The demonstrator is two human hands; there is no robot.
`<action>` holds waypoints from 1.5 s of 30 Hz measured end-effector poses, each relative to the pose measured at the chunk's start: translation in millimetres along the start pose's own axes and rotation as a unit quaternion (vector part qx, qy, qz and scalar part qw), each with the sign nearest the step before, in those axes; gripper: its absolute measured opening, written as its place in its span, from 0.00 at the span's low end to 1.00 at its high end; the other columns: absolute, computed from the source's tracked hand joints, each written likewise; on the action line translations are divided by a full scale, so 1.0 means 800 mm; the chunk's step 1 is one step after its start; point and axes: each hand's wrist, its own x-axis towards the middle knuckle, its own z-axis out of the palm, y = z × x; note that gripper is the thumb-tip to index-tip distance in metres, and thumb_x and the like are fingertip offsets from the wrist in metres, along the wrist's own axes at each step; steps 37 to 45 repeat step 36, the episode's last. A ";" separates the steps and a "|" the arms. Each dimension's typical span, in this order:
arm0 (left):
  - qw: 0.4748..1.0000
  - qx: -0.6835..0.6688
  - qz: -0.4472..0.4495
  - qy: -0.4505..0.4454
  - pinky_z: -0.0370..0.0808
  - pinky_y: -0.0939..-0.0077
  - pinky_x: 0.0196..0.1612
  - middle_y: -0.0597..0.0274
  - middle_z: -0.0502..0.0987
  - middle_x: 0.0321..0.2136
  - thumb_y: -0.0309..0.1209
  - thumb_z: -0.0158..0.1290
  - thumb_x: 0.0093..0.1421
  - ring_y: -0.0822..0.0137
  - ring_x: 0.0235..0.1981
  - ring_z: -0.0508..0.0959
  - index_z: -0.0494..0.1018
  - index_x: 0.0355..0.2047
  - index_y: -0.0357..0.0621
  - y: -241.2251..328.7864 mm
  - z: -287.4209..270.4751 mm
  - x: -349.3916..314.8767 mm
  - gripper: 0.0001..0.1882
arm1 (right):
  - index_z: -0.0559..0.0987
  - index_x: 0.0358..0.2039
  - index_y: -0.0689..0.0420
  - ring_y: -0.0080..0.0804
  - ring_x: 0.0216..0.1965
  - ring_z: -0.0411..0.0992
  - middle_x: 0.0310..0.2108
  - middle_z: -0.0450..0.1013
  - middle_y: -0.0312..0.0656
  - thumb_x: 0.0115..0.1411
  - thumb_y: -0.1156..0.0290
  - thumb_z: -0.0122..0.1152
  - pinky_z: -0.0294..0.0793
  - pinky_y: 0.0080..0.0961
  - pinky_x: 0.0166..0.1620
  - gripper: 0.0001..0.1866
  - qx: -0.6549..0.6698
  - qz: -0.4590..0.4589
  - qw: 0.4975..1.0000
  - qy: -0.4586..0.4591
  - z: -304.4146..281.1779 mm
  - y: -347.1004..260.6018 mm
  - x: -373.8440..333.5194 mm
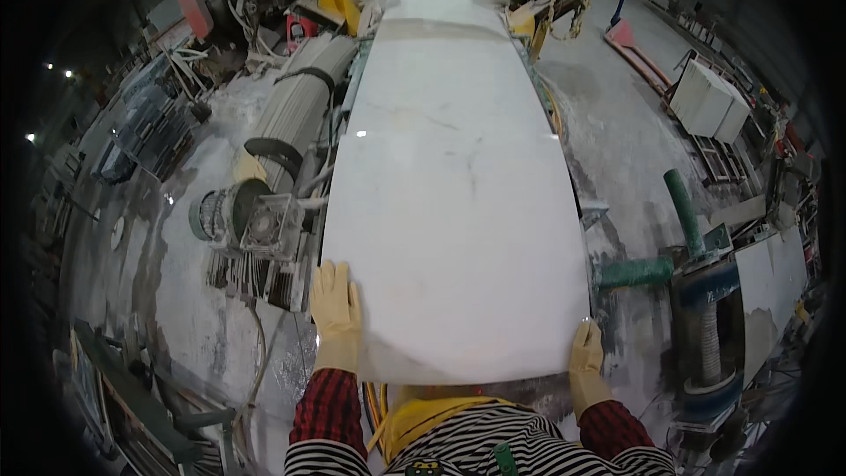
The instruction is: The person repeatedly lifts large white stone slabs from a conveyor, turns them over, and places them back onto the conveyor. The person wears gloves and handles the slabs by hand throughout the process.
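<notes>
Marble slab being steadied at its near end

The white slab is being braced: left hand pressed flat, fingers together; right hand gripping the near right corner for control.

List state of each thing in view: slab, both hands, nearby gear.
White stone slab: lying flat, long axis running away from the person, glossy, uncracked as far as visible.
Left hand: gloved, fingers flat on the slab's near left corner.
Right hand: gloved, gripping the slab's near right corner edge.
Grey motor: left of the slab, dusty; running or not, cannot tell.
Green pipe: right of the slab, tilted.
Floor: coated in pale dust.
</notes>
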 end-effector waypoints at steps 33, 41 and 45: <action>0.997 -0.039 -0.021 0.062 0.64 0.33 0.78 0.20 0.63 0.77 0.35 0.57 0.76 0.20 0.75 0.65 0.69 0.77 0.37 -0.014 0.038 -0.037 0.32 | 0.74 0.73 0.64 0.65 0.69 0.72 0.70 0.73 0.64 0.87 0.49 0.43 0.71 0.49 0.72 0.32 -0.078 -0.086 0.993 0.025 0.054 0.096 -0.009; 0.997 -0.042 -0.024 0.054 0.63 0.33 0.79 0.21 0.62 0.77 0.35 0.58 0.76 0.20 0.76 0.65 0.69 0.77 0.37 -0.014 0.037 -0.037 0.32 | 0.73 0.75 0.59 0.61 0.70 0.74 0.71 0.74 0.60 0.87 0.47 0.45 0.74 0.48 0.71 0.32 -0.054 -0.062 0.997 0.016 0.053 0.098 -0.008; 0.997 -0.042 -0.024 0.054 0.63 0.33 0.79 0.21 0.62 0.77 0.35 0.58 0.76 0.20 0.76 0.65 0.69 0.77 0.37 -0.014 0.037 -0.037 0.32 | 0.73 0.75 0.59 0.61 0.70 0.74 0.71 0.74 0.60 0.87 0.47 0.45 0.74 0.48 0.71 0.32 -0.054 -0.062 0.997 0.016 0.053 0.098 -0.008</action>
